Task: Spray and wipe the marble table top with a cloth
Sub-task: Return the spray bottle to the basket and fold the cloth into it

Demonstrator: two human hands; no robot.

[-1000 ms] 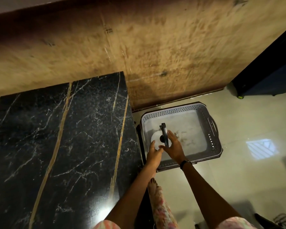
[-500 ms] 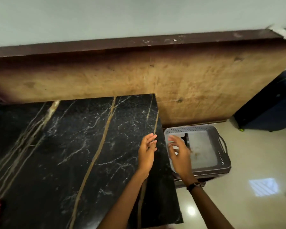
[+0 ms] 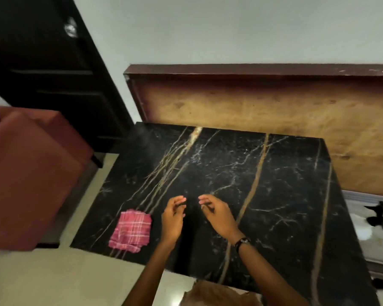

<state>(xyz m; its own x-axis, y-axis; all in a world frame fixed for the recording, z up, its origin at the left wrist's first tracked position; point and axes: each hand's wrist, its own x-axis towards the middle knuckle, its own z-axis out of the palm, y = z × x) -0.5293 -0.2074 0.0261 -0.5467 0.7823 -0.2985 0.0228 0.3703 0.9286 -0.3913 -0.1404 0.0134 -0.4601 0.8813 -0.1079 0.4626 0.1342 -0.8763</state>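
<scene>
Both hands are held out over the black marble table top with gold and white veins (image 3: 274, 195), roughly mid-slab on the near side. The left hand (image 3: 172, 219) is raised a bit above the stone, palm turned inward toward the other hand, fingers loosely curved and nothing gripped in them. The right hand (image 3: 217, 216) is mirrored opposite it, palm facing left, fingers relaxed and slightly bent, also empty; a dark wristwatch (image 3: 241, 242) is worn on that wrist. A small gap is left between the two sets of fingertips, so no contact there. Whether either hand actually touches the marble can't be told, things are a little blurry. Both forearms are stretched forward from the bottom of the view, bare.

The pink-and-white checked folded cloth (image 3: 131, 230) is laid flat on the table top near its front left corner, just left of the left hand and not touched by it.

A reddish upholstered seat (image 3: 31, 173) is seen off the left side, a brown wooden board (image 3: 274, 111) is propped against the wall behind the table, and a grey tray (image 3: 363, 217) with a dark object in it is parked on the floor at the right edge.
</scene>
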